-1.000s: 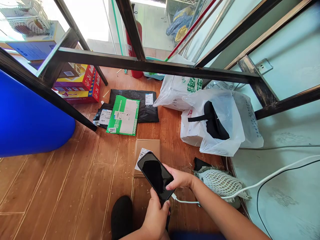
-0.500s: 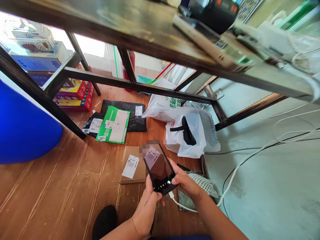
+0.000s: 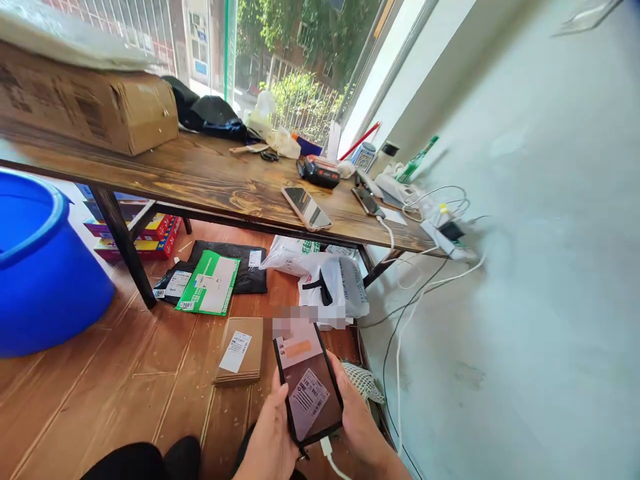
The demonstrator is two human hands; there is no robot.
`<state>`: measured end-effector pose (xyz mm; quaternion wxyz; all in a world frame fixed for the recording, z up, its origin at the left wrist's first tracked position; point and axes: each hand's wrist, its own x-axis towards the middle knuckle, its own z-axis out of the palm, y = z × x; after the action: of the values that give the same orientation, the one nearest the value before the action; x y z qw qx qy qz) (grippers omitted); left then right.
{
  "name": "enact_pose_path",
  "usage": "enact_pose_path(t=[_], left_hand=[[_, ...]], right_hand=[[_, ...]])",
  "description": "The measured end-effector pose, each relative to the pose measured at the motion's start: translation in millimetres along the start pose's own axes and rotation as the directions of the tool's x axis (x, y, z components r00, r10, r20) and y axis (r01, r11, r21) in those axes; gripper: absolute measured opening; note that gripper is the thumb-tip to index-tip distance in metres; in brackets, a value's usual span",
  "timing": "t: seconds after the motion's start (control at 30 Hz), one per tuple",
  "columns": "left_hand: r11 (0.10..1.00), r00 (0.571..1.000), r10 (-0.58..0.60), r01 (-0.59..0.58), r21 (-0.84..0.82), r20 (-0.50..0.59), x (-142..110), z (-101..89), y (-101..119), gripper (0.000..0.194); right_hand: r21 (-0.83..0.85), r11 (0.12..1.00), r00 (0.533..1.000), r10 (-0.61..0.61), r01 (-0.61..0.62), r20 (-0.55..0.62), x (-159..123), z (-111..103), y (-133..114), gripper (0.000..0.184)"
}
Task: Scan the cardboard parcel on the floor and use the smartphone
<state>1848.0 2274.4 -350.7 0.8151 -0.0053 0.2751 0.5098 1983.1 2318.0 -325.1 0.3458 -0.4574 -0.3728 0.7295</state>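
Note:
A black-edged smartphone is held upright between my two hands, with a white charging cable plugged into its lower end. My left hand grips its left edge, the thumb along the side. Round the right edge, my right hand is closed on the same phone. The screen shows a white shipping label with barcodes on a brown surface, below a lighter area with an orange strip. Just left of the phone, a brown cardboard box lies on the floor with a white label on top.
A green-and-white parcel lies over black parcels on the floor. White plastic bags sit under the wooden table, which bears another phone and a large carton. A blue barrel stands left; cables hang along the right wall.
My view has tilted up, bringing the tabletop and window into sight. The phone screen has changed from a camera view with bottom icons to a larger label image. Both hands keep hold.

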Motion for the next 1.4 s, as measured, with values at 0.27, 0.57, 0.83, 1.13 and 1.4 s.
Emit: enact_pose_path(t=[0.27,0.57,0.83,1.13,1.4], left_hand=[[0.992,0.974,-0.073,0.05,0.112,0.213,-89,56.5,2,0.094],[0.978,0.957,0.062,-0.115,0.175,0.282,-143,100.3,-24,0.099],[0.969,0.946,0.025,-0.102,0.224,0.324,-174,114.9,-30,0.104],[0.929,0.919,0.017,-0.16,0.334,0.393,-183,129.1,-38,0.091],[0.889,0.923,-0.012,-0.166,0.426,0.385,-179,135.5,-36,0.09]], right_hand=[[-0.301,0.92,0.966,-0.258,0.252,0.021,-102,35,-36,0.065],[-0.364,0.865,0.929,-0.369,0.345,0.004,-172,57,-75,0.047],[-0.24,0.876,0.905,-0.425,0.418,0.024,-210,57,-65,0.051],[-0.1,0.918,0.923,-0.383,0.385,0.035,-221,42,-64,0.05],[-0.132,0.916,0.925,-0.368,0.378,0.097,-228,40,-64,0.068]])
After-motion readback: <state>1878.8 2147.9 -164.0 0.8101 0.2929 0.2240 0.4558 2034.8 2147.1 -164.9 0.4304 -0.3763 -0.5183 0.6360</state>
